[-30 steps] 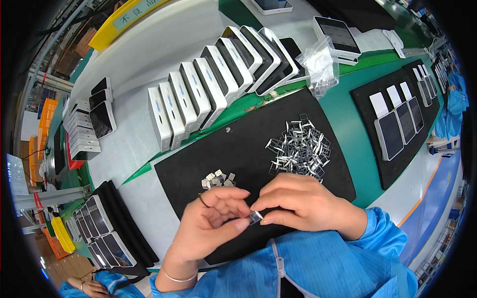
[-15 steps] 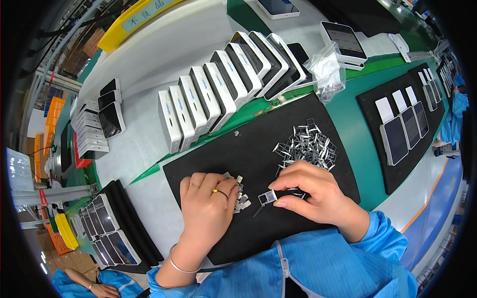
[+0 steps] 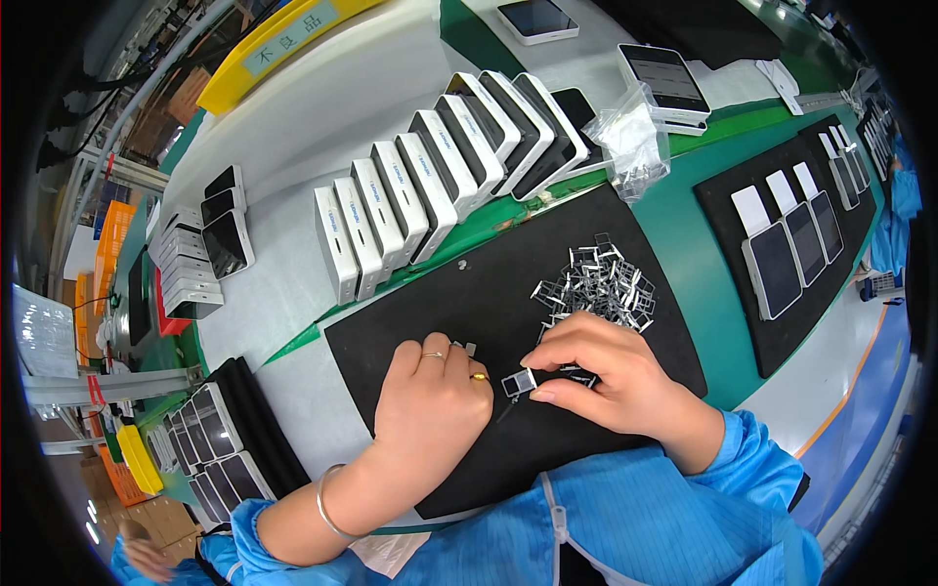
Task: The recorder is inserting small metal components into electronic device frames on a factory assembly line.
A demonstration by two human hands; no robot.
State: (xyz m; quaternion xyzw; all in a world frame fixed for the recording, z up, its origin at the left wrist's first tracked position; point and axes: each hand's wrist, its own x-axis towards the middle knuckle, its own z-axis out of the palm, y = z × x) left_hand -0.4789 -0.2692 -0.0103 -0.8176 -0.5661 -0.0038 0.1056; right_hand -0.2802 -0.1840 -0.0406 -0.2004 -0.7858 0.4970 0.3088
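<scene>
Between the thumb and index finger of my right hand [image 3: 596, 376] is a small SIM card tray [image 3: 519, 382] with a white edge, held just above the black mat [image 3: 410, 322]. My left hand [image 3: 433, 400], palm down with its fingers curled, is left of the tray and apart from it. Its fingertips are hidden, so what they hold cannot be seen. A small light metallic piece [image 3: 471, 349] shows just beyond the knuckles. A loose pile of similar trays [image 3: 598, 278] lies on the mat behind my right hand, and a few dark ones lie beneath its fingers.
A row of white-edged devices [image 3: 391, 200] stands beyond the mat, with a clear plastic bag [image 3: 633, 146] at its right end. More devices lie on a black mat [image 3: 728, 220] at right and in a group [image 3: 210, 439] at left. A yellow bin [image 3: 269, 49] is at the back.
My left hand has turned and shifted right toward the tray, covering most of the small metallic pieces. The right hand still pinches the tray, moved slightly left. The view has shifted a little.
</scene>
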